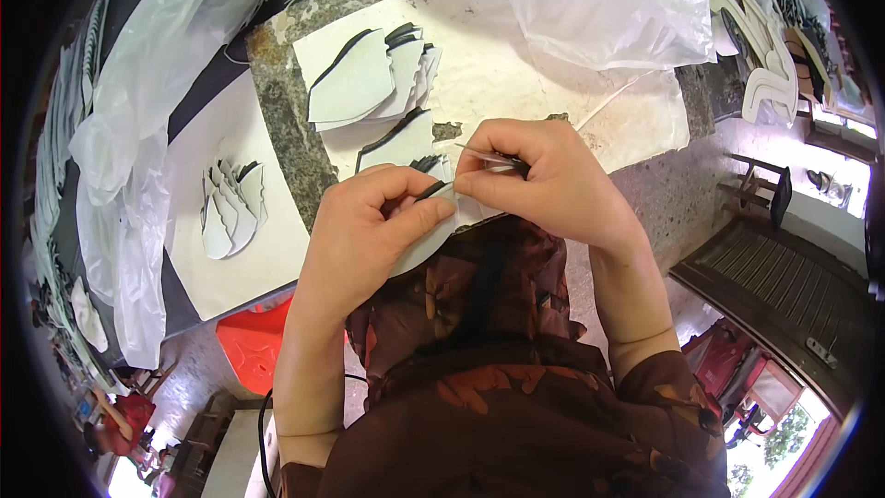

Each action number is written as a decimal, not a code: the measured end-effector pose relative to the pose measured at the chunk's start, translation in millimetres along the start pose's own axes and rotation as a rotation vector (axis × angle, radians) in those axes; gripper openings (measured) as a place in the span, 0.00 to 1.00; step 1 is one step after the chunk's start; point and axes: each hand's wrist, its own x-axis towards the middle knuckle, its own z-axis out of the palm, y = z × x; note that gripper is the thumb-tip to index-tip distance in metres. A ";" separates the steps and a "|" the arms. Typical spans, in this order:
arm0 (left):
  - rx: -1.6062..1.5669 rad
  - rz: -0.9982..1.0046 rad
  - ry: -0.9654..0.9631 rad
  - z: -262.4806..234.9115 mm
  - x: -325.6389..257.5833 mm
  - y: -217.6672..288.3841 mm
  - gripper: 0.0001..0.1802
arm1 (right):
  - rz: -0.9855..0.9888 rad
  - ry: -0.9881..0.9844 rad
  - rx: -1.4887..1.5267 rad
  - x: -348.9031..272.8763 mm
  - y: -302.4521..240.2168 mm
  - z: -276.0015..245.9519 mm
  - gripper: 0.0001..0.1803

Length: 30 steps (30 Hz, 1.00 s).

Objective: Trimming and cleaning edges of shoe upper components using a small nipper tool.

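Note:
My left hand (369, 226) pinches a pale flat cut piece (426, 249) with a dark edge, held at the near rim of the stone slab (286, 129). Pressed against it, my right hand (539, 175) grips a thin metal tool (489, 159) whose tip points left toward the piece's edge. Just beyond the hands lie two fanned stacks of similar pale pieces (369, 83) on white paper covering the slab. The part of the held piece under my fingers is hidden.
A smaller fan of pale pieces (230, 207) rests on a white sheet at the left. Clear plastic bags (599, 0) lie at the back and along the left. More cut shapes (770, 83) are at the right. A red stool (253, 346) stands below.

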 end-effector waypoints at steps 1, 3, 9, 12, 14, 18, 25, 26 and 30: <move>0.019 0.008 0.002 0.0 0.0 0.0 0.11 | 0.000 0.000 0.001 0.1 1.9 0.8 0.06; 0.037 0.017 0.003 -0.3 0.2 -0.4 0.10 | -0.059 0.021 0.006 0.9 8.5 3.6 0.06; -0.086 0.063 -0.060 -4.8 -0.5 -3.9 0.09 | 0.045 -0.052 0.113 4.0 6.9 0.5 0.07; -0.103 0.043 -0.094 -5.8 0.0 -4.5 0.10 | 0.104 -0.114 0.210 5.4 10.7 -1.6 0.07; -0.141 0.113 -0.062 -4.3 0.6 -9.5 0.11 | 0.097 -0.112 0.191 5.9 6.3 -2.9 0.07; -0.228 0.020 -0.037 -4.1 1.7 -6.0 0.10 | -0.036 -0.114 0.138 8.7 11.0 4.7 0.06; -0.513 -0.164 -0.106 -18.2 2.2 -15.9 0.09 | -0.637 -0.172 -0.334 6.4 15.3 -16.1 0.12; -0.504 -0.164 -0.129 -18.9 1.4 -16.2 0.09 | -0.618 -0.126 -0.524 1.8 10.0 -13.6 0.14; -0.491 -0.139 -0.100 -15.4 -3.4 -17.2 0.09 | -0.528 -0.004 -0.832 1.2 7.2 -1.2 0.16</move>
